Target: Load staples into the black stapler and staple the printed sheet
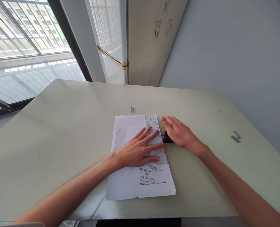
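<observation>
Printed white sheets of paper [128,126] lie on the table, with a crease across them. My left hand [140,149] rests flat on the sheets with its fingers spread, pointing at their right edge. A black stapler [167,138] sits at that edge, its nose against the paper. Over it lies my right hand [179,132], palm down and closed on the stapler, hiding most of its body. Whether the paper is between the stapler's jaws I cannot tell.
A short strip of staples [132,109] lies beyond the paper. Two more staple strips [236,136] are at the far right of the pale table [59,126]. Behind the table stand a cabinet with a gold handle [112,58], a grey wall and a window.
</observation>
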The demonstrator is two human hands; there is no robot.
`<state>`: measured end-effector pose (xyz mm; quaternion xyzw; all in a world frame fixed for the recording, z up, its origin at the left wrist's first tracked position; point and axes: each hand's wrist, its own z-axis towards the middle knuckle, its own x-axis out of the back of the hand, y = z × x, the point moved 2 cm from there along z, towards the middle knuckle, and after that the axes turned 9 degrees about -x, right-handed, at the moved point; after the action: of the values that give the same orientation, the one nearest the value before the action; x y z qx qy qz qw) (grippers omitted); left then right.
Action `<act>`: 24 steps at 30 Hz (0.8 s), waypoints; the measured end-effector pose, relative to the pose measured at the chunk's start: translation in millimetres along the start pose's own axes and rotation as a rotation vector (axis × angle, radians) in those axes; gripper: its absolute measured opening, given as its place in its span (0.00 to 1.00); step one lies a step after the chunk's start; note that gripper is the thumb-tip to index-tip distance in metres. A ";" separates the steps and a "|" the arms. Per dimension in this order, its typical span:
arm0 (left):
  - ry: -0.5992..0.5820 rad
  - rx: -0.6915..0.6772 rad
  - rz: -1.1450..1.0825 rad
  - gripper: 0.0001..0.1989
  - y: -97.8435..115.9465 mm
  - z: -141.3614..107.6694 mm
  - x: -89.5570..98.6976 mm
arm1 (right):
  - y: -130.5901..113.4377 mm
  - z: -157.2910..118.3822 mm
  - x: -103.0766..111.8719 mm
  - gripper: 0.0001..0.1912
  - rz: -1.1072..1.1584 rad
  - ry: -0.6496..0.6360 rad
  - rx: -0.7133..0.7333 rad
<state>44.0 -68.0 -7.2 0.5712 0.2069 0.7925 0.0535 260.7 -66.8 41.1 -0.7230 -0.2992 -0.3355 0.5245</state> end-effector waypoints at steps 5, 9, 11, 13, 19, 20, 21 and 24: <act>0.018 -0.007 -0.038 0.29 -0.3 -0.9 -1.0 | -1.3 -5.0 0.4 0.36 -0.033 -0.029 -0.057; 0.005 -0.014 -0.033 0.29 -0.2 -0.5 -2.2 | -2.1 -5.8 -0.6 0.36 -0.046 -0.016 -0.051; 0.008 -0.015 -0.033 0.29 -0.5 -0.3 -3.7 | -2.2 -6.0 -2.1 0.36 -0.049 -0.012 -0.048; 0.017 -0.013 -0.037 0.29 -1.0 0.0 -5.4 | -1.6 -6.1 -3.8 0.36 -0.063 -0.010 -0.055; 0.029 -0.019 -0.036 0.29 -1.6 0.5 -10.5 | -1.3 -6.7 -7.5 0.35 -0.110 -0.003 -0.057; 0.039 -0.020 -0.041 0.29 -1.6 0.5 -11.2 | -1.8 -7.1 -7.7 0.34 -0.114 0.003 -0.051; 0.048 -0.020 -0.044 0.29 -1.5 0.5 -11.8 | -2.4 -7.7 -7.8 0.34 -0.117 0.008 -0.047; 0.058 -0.023 -0.044 0.29 -0.9 0.9 -13.0 | -3.3 -9.0 -7.9 0.33 -0.135 0.008 -0.059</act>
<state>49.1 -71.1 -18.9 0.5428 0.2115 0.8096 0.0715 251.9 -75.2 38.5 -0.7149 -0.3351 -0.3818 0.4804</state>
